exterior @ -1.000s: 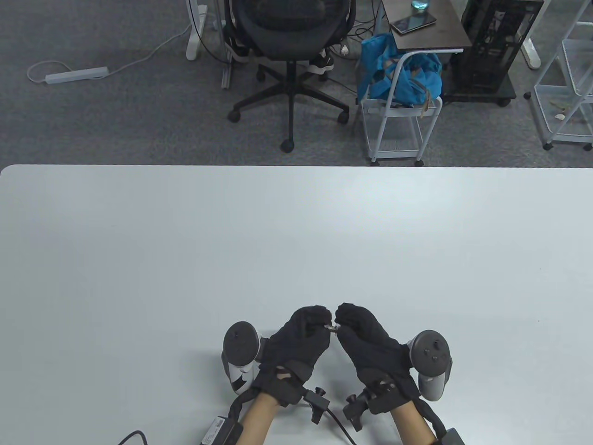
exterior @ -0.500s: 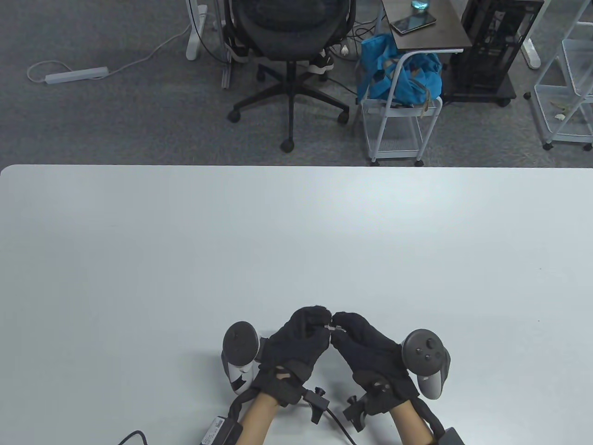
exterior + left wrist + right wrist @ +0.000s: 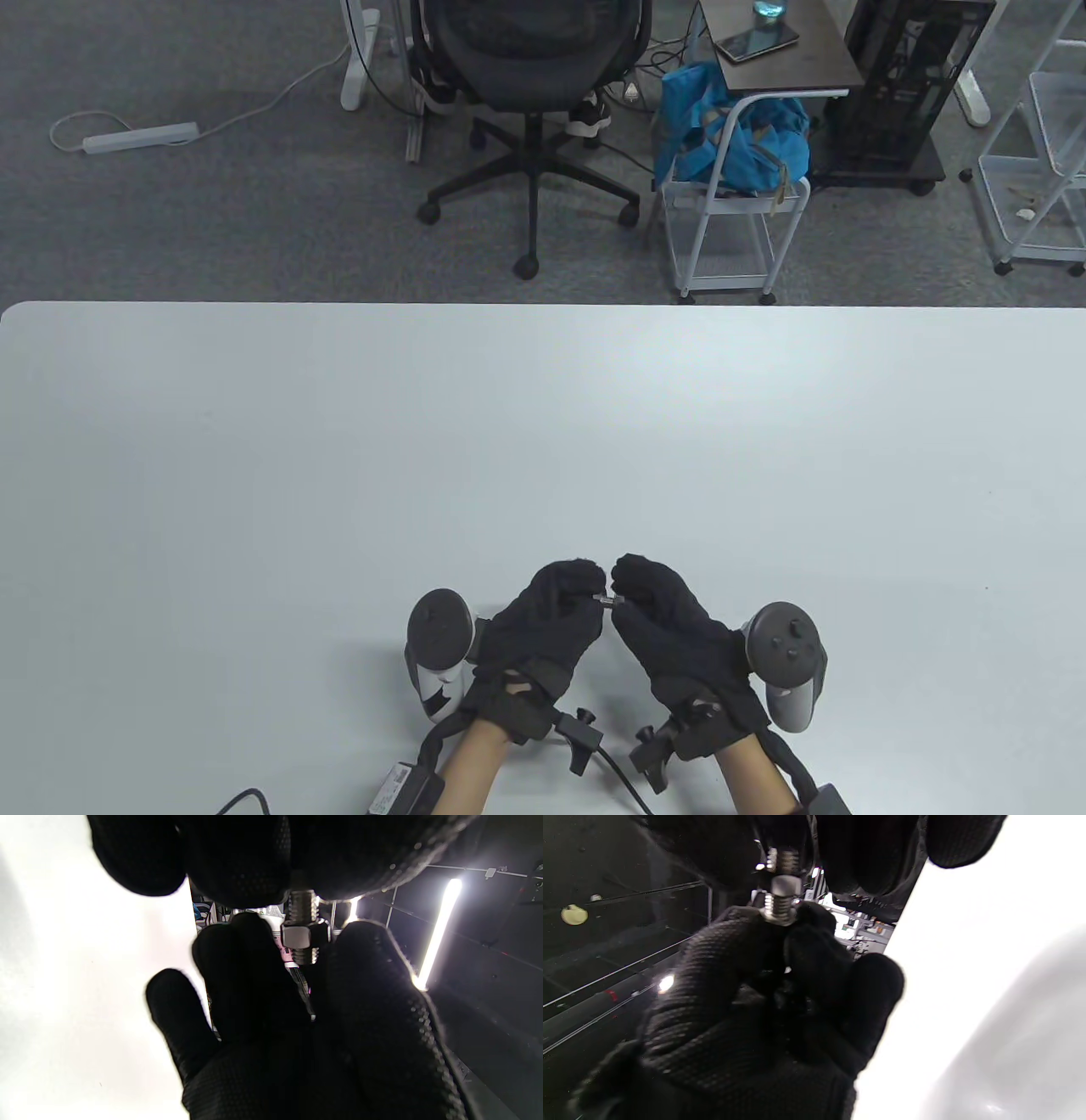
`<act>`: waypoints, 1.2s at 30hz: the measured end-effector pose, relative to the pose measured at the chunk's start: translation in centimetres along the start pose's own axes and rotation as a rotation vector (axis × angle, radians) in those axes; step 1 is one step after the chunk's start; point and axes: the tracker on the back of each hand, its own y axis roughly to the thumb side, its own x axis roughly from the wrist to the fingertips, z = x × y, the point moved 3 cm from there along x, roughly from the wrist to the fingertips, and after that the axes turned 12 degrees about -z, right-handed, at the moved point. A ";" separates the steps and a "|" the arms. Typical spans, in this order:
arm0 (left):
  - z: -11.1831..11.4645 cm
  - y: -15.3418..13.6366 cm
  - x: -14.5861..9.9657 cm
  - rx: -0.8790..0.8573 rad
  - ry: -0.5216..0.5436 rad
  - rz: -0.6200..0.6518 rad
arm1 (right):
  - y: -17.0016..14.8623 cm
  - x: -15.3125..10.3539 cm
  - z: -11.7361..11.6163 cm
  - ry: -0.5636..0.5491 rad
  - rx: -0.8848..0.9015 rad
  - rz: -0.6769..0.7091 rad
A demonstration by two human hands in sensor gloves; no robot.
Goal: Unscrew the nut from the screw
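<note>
A small silver screw [image 3: 606,600] is held level between my two hands near the table's front edge. My left hand [image 3: 587,587] grips one end of the screw; in the left wrist view its fingers [image 3: 237,866] close over the threaded shaft [image 3: 303,906]. A hex nut [image 3: 299,935] sits partway along the thread, with a short threaded end past it. My right hand [image 3: 629,586] pinches the nut, its fingers [image 3: 246,959] on either side of it. The right wrist view shows the nut [image 3: 785,885] between both hands' fingertips.
The white table [image 3: 543,424] spreads wide beyond the hands. A cable [image 3: 237,802] lies by my left wrist at the front edge. Past the far edge stand an office chair [image 3: 530,85] and a white cart with a blue bag [image 3: 730,144].
My right hand rolled at the wrist, its tracker swinging left and then back right, while its fingers stayed at the nut. My left hand and the screw stayed in place.
</note>
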 end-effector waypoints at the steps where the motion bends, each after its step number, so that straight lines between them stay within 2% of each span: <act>1: 0.0 0.0 0.0 0.002 0.000 0.001 | -0.3 0.0 0.0 -0.005 -0.002 -0.022; 4: 0.1 0.0 0.0 0.009 -0.001 0.003 | -0.8 0.3 0.0 0.000 -0.003 -0.062; 6: 0.0 -0.1 0.1 0.020 0.003 -0.002 | -0.4 0.3 -0.1 0.015 0.003 -0.046; 10: 0.1 -0.2 0.1 0.020 0.003 -0.008 | 0.5 0.0 0.1 -0.026 -0.071 0.018; 20: -0.1 -0.1 0.1 -0.022 0.005 -0.009 | 1.1 0.0 -0.1 0.037 -0.037 0.066; 27: 0.0 0.0 0.1 -0.015 0.003 0.003 | -0.9 0.3 -0.2 0.018 -0.038 -0.067; 36: 0.1 -0.4 0.3 0.016 -0.032 -0.018 | 0.2 0.3 -0.1 0.008 -0.007 0.038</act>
